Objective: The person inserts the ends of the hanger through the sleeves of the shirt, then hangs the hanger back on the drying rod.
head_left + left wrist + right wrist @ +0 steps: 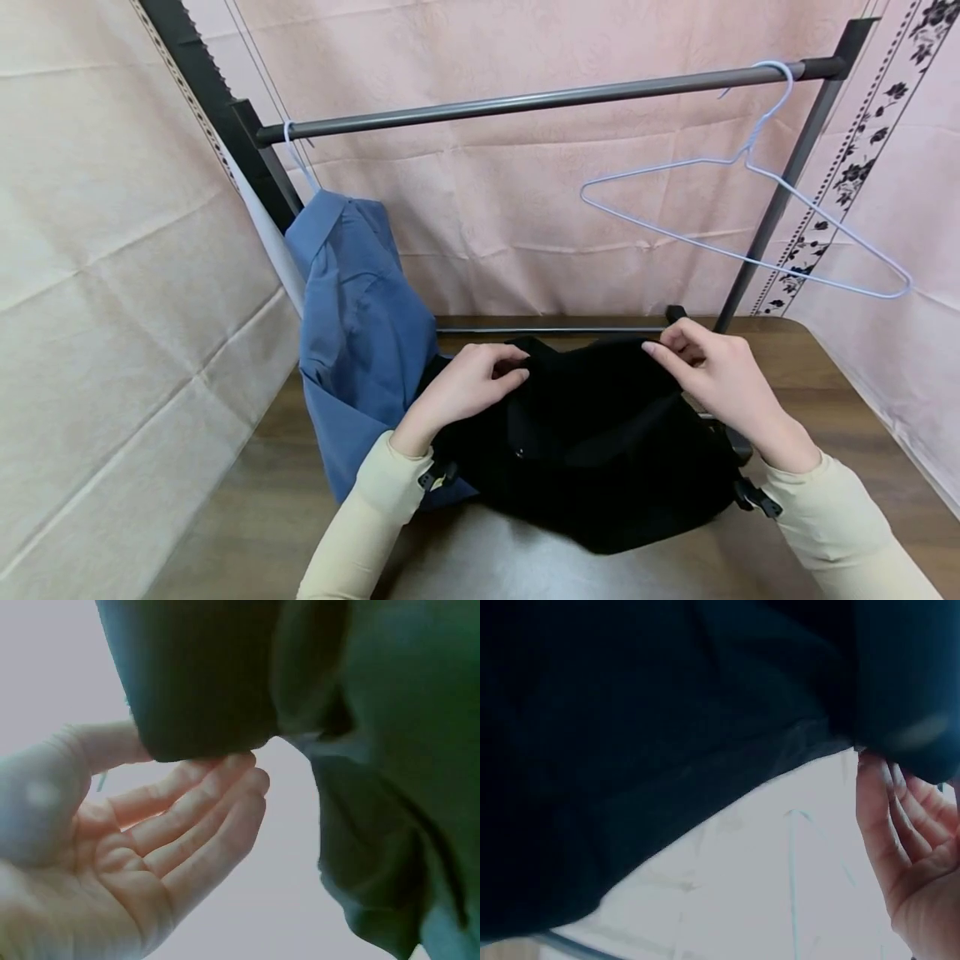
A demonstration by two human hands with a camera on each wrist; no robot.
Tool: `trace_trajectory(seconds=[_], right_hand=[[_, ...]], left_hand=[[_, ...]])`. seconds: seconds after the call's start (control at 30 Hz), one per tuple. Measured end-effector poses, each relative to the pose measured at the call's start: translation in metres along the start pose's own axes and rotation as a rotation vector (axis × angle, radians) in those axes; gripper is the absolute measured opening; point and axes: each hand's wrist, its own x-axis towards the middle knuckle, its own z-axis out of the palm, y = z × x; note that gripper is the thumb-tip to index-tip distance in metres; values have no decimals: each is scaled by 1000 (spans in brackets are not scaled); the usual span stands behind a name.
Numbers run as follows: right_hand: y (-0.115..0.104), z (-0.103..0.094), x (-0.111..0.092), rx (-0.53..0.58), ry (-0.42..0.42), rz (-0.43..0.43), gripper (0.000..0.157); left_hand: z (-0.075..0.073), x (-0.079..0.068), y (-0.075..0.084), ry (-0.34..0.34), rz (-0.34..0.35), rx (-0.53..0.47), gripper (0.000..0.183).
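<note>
A black garment [600, 467] hangs between my two hands in the head view, its lower part drooping over the table. My left hand [465, 383] pinches its upper edge at the left, and the left wrist view shows the cloth between thumb and fingertips [240, 761]. At the garment's upper right edge, my right hand [720, 375] pinches the fabric; its fingers [875, 802] show under the cloth in the right wrist view. A small shiny spot sits on the dark front. The garment's exact kind is hard to tell in the folds.
A blue shirt [360, 292] hangs from the left end of a dark metal rail [487, 106], just beside my left forearm. An unloaded light-blue wire hanger [675, 233] hangs at the rail's right end. Beneath is a wooden table [810, 392], with pink cloth walls around.
</note>
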Motion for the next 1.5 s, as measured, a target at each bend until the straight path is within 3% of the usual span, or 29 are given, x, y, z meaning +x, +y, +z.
trace_trajectory(seconds=[0.1,0.23,0.43,0.6,0.83,1.0,1.23,1.4,1.5], right_hand=[[-7,1,10,-8,31,20,12],[-16,6,18,4,67,40,6],[-28,16,26,37,128,37,15],[-33,20,30,63,163,35,15],[-33,19,30,37,187,-28,18],[-30,12,26,13,136,-128,32],[-26,14,16,51,-24,-330,48],[-21,17,4,79,-150,-366,37],[-17,17,1,49,-204,-412,24]], left_hand=[[-3,2,5,61,7,-5,21],[3,7,7,190,41,-10,15],[12,11,10,346,127,-19,14],[11,10,14,391,169,-45,19],[8,4,11,432,158,-45,20],[-1,-4,6,493,199,29,20],[-18,-22,-2,521,192,94,16],[-22,-28,-6,470,195,127,16],[-23,-29,-7,479,191,151,18]])
